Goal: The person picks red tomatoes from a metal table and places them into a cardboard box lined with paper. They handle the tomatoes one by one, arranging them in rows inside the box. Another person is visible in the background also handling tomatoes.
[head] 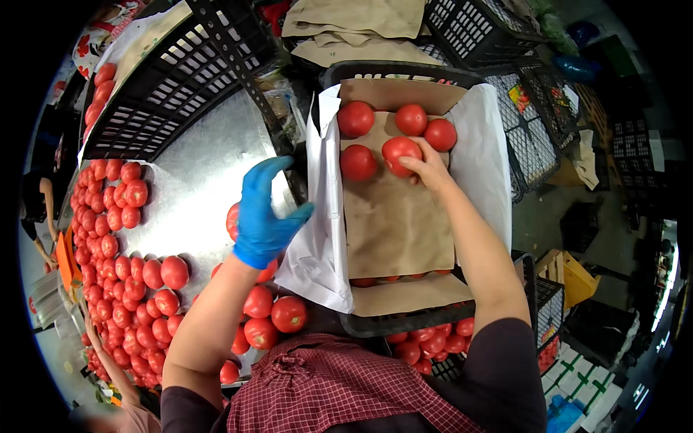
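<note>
My bare right hand (pixel 431 165) grips a red tomato (pixel 399 156) inside a black plastic crate (pixel 403 325). The crate is lined with white paper (pixel 479 135) and a brown paper sheet (pixel 400 227). Several other tomatoes rest on the sheet near the far end, among them one (pixel 355 118) in the far left corner and one (pixel 440 135) just beyond my right hand. Red shows under the sheet's near edge. My left hand (pixel 263 214), in a blue glove, hovers empty with fingers apart, left of the crate and above the metal table, partly hiding a tomato (pixel 232 222).
Many tomatoes (pixel 130 292) cover the left of the metal table (pixel 200 178). A slatted black crate (pixel 178 92) stands tilted behind them. Brown paper sheets (pixel 354 32) lie stacked at the back. Another crate of tomatoes (pixel 433 343) sits below. A person's arm (pixel 105 352) reaches in at left.
</note>
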`<state>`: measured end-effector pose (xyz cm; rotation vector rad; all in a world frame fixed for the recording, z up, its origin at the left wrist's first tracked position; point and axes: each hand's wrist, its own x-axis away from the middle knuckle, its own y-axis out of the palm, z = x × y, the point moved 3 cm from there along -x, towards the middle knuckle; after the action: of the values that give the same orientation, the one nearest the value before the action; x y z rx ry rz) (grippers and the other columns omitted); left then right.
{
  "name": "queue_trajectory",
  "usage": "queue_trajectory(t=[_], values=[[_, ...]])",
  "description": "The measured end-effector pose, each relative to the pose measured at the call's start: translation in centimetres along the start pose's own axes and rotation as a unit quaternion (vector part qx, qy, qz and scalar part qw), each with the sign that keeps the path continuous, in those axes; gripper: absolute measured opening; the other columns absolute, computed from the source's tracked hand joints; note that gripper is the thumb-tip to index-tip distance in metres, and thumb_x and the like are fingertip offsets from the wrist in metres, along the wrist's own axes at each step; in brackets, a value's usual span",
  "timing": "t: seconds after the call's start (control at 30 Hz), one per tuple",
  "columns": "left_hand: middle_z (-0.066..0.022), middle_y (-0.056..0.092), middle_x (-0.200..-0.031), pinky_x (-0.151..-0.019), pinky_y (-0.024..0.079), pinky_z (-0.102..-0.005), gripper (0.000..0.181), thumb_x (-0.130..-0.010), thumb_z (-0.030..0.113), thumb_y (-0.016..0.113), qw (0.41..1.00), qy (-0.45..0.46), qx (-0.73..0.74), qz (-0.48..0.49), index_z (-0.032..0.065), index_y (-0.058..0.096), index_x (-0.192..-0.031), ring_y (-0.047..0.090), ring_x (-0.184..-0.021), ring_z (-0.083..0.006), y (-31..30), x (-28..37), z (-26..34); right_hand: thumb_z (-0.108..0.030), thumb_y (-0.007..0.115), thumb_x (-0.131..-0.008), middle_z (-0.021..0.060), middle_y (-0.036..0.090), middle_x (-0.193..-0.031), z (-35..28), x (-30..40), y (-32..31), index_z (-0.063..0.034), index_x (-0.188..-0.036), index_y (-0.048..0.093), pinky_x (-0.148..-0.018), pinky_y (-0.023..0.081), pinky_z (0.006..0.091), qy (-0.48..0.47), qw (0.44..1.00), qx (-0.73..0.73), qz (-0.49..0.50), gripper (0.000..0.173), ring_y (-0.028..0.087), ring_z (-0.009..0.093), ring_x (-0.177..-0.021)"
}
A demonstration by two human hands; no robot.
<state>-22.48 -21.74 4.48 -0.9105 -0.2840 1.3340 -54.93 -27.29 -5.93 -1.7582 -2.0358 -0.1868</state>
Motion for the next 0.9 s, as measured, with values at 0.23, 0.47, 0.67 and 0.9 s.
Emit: queue_trajectory(t=[0.23, 0.47, 0.67, 0.9], values=[[-0.0158, 0.048, -0.128, -0.098, 0.043, -0.0411, 0.081, -0.059, 0.019, 0.086, 0.97, 0.032, 0.232, -0.069, 0.0073, 0.048, -0.13, 0.05, -0.114, -0.0353, 6.8, -5.2, 8.1, -0.066, 0.027, -0.095, 0.0087, 0.066, -0.099, -5.5, 7.7, 5.8, -0.0115, -0.129, 0.047, -0.047, 0.045, 0.0304, 0.099, 0.916, -0.382, -0.071, 0.067, 0.059, 0.018, -0.062], [-0.0109, 0.051, -0.125, -0.099, 0.045, -0.0366, 0.079, -0.063, 0.011, 0.084, 0.972, -0.107, 0.204, 0.057, 0.007, 0.045, -0.132, 0.053, -0.114, -0.0247, 2.3, -2.9, 0.3, -0.033, 0.07, -0.079, 0.0154, 0.058, -0.12, -1.2, -5.0, -3.3, -0.0155, -0.125, 0.056, -0.087, 0.05, 0.0438, -0.088, 0.904, 0.305, 0.286, 0.05, 0.061, 0.036, -0.104], [-0.0152, 0.054, -0.12, -0.096, 0.047, -0.0383, 0.062, -0.065, 0.018, 0.081, 0.967, -0.254, -0.032, 0.02, 0.0095, 0.058, -0.122, 0.057, -0.11, -0.032, -0.6, 3.2, -10.1, -0.031, 0.077, -0.07, 0.017, 0.049, -0.129, -1.5, -9.1, -0.2, -0.0167, -0.137, 0.04, -0.09, 0.051, 0.044, 0.022, 0.871, 0.452, 0.192, 0.078, 0.058, 0.034, -0.111], [-0.0195, 0.05, -0.126, -0.098, 0.045, -0.0412, 0.065, -0.065, 0.02, 0.082, 0.98, -0.099, -0.105, -0.139, 0.0086, 0.057, -0.125, 0.053, -0.112, -0.0364, -2.5, 1.6, -4.1, -0.035, 0.074, -0.073, 0.0149, 0.062, -0.101, 1.4, -6.8, -2.7, -0.0079, -0.116, 0.055, -0.065, 0.052, 0.0375, -0.071, 0.975, 0.08, 0.194, 0.054, 0.066, 0.024, -0.078]])
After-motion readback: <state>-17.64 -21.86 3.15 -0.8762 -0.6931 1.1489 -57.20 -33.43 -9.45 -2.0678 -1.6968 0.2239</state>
